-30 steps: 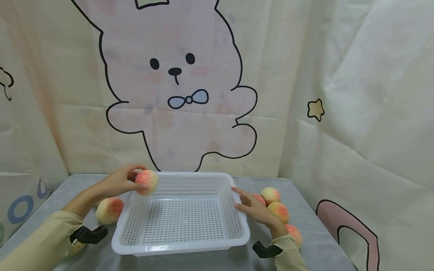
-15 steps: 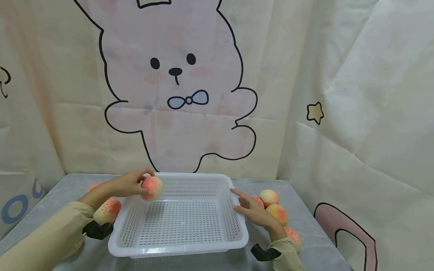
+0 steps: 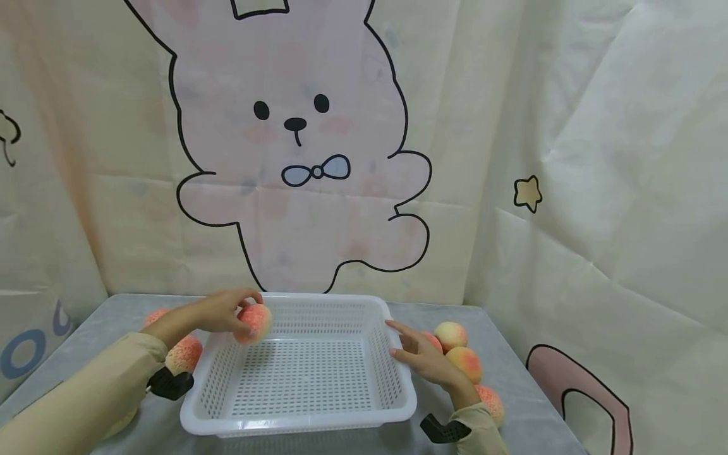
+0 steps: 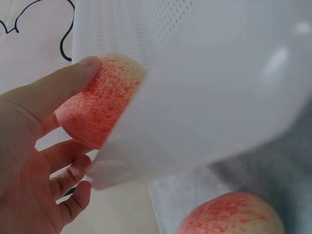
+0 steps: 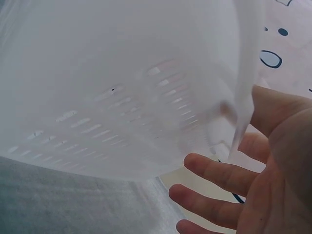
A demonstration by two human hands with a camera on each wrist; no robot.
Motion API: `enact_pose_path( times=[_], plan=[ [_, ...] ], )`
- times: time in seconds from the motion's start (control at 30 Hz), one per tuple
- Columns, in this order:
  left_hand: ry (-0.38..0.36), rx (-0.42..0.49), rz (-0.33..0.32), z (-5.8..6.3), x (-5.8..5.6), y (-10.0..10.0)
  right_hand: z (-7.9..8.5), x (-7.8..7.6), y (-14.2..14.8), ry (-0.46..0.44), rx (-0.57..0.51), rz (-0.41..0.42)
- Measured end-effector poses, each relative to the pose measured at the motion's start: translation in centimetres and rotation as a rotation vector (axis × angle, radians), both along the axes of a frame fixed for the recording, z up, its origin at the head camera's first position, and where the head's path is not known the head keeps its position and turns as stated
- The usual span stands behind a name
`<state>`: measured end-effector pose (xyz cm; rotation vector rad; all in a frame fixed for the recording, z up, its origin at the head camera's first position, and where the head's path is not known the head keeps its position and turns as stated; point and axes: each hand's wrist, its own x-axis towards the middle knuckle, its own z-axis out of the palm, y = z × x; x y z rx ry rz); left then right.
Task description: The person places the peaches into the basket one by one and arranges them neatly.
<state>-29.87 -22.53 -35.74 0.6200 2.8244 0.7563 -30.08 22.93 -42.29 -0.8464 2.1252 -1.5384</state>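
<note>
My left hand (image 3: 224, 311) holds a red-and-cream peach (image 3: 254, 323) between thumb and fingers. The peach is inside the rim at the back left of a white plastic basket (image 3: 298, 418). In the left wrist view the thumb lies on the peach (image 4: 105, 100), and the basket wall hides part of it. My right hand (image 3: 423, 354) grips the basket's right rim. Its thumb shows faintly through the wall in the right wrist view, with the other fingers (image 5: 219, 175) on the outer side. The basket's perforated floor is bare.
Several peaches (image 3: 465, 363) lie on the grey cloth right of the basket, partly behind the right hand. More peaches (image 3: 184, 354) lie to the left, partly covered by the left arm. A patterned curtain (image 3: 307, 240) hangs behind the table (image 3: 529, 404).
My left hand has carried the peach right and downward, from above the basket's left rim to inside its back left corner. The right hand stays on the right rim.
</note>
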Motion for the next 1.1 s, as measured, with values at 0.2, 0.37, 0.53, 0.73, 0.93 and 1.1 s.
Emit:
enact_pose_path(
  times=[0.2, 0.37, 0.53, 0.73, 0.93, 1.1],
  plan=[
    [-0.081, -0.053, 0.0, 1.3, -0.8, 0.8, 0.1, 0.1, 0.0, 0.001, 0.022, -0.022],
    [-0.08, -0.102, -0.025, 1.5, -1.2, 1.6, 0.2, 0.3, 0.1, -0.012, 0.015, -0.019],
    [-0.099, -0.138, -0.005, 0.9, -1.3, 2.3, 0.1, 0.3, 0.0, -0.018, 0.023, -0.028],
    [-0.083, -0.261, 0.054, 0.0, -1.3, 2.8, 0.0, 0.4, -0.1, -0.027, 0.021, -0.031],
    [-0.074, -0.306, 0.034, -0.1, -1.3, 3.0, 0.0, 0.3, -0.2, -0.016, 0.027, -0.03],
    [-0.078, -0.289, 0.027, 0.2, -1.0, 3.0, -0.2, 0.2, -0.1, -0.015, 0.018, -0.021]
  ],
)
